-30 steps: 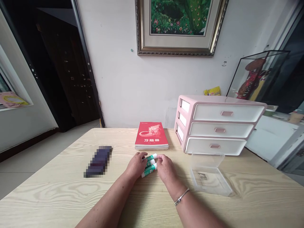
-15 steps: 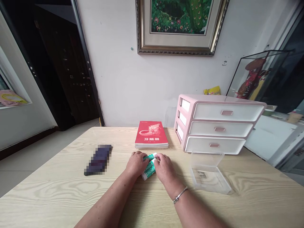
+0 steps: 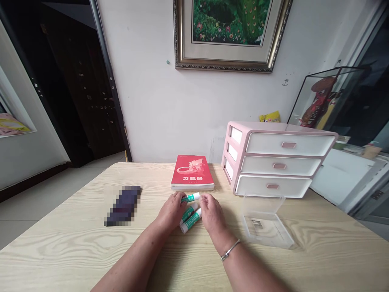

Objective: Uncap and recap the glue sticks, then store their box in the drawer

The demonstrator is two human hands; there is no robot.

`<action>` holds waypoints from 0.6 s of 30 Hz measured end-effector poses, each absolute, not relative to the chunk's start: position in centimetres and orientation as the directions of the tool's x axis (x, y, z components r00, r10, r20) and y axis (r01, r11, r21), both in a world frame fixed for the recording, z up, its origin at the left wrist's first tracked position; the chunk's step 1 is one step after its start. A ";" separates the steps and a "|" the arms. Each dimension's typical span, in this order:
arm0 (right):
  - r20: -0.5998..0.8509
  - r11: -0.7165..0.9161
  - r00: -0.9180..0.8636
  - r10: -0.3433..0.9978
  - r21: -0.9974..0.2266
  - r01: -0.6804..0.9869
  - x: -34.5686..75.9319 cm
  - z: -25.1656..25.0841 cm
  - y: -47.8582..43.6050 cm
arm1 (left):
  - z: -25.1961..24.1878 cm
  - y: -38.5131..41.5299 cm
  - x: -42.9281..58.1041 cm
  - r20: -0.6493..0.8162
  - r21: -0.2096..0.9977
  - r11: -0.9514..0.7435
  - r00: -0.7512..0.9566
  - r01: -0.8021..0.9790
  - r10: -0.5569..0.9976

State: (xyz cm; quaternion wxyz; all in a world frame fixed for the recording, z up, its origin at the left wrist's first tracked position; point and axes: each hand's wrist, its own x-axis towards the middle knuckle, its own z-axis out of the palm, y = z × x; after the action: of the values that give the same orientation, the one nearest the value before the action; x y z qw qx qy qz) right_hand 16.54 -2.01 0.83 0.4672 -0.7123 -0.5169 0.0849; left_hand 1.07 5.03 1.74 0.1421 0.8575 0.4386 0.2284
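Note:
My left hand [image 3: 172, 211] is closed on a green-and-white glue stick [image 3: 192, 197], whose white end points right. Just beside that end, the fingertips of my right hand [image 3: 212, 213] are curled together with a narrow gap to the stick. Whether anything sits inside those fingers is hidden. Below, between both hands, two more glue sticks lie slanted side by side on the table: one glue stick [image 3: 188, 213] partly behind my left hand, and a nearer glue stick [image 3: 191, 221] whose upper end reaches my right hand.
A red book [image 3: 192, 170] lies beyond my hands. On the right stands a pink-and-white drawer unit [image 3: 279, 154], with an open clear plastic box [image 3: 267, 229] in front. A dark, pixelated flat object [image 3: 124, 206] rests at left on the wooden table [image 3: 75, 247].
My right fingers have come off the upper glue stick's end. My left hand has shifted slightly left with that stick, and the two lower sticks now show more clearly.

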 end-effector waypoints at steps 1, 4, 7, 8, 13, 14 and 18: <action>0.363 -0.008 0.474 0.802 -0.787 0.617 16.7 0.9 -2.0 | 2.0 4.6 0.9 0.300 0.444 -0.608 0.530 0.658 0.793; 0.316 0.054 0.507 0.802 -0.883 0.465 17.2 1.0 -1.8 | 2.5 3.2 0.7 0.416 0.408 -0.719 0.586 0.563 0.695; 0.286 0.115 0.477 0.831 -0.927 0.357 17.4 1.0 -1.8 | 3.1 1.6 0.9 0.475 0.333 -0.785 0.626 0.522 0.618; 0.300 0.138 0.467 0.832 -0.926 0.351 17.4 1.0 -1.8 | 3.3 1.1 1.1 0.480 0.305 -0.796 0.637 0.523 0.603; 0.339 0.142 0.452 0.825 -0.898 0.416 16.9 1.6 -2.3 | 4.4 -0.6 2.0 0.388 0.156 -0.803 0.712 0.575 0.585; 0.336 0.136 0.444 0.831 -0.895 0.425 16.8 1.7 -2.4 | 4.5 -0.8 2.0 0.356 0.152 -0.796 0.719 0.586 0.597; 0.284 0.125 0.417 0.863 -0.921 0.369 16.5 2.3 -2.9 | 5.3 -1.1 1.8 0.240 0.292 -0.758 0.722 0.584 0.649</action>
State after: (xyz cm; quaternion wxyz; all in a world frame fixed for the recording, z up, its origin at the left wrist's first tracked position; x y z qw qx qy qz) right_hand 16.50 -2.93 2.28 0.5649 -0.6240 -0.4935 0.2189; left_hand 1.78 -1.08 5.34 0.0984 0.9228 0.3339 0.1654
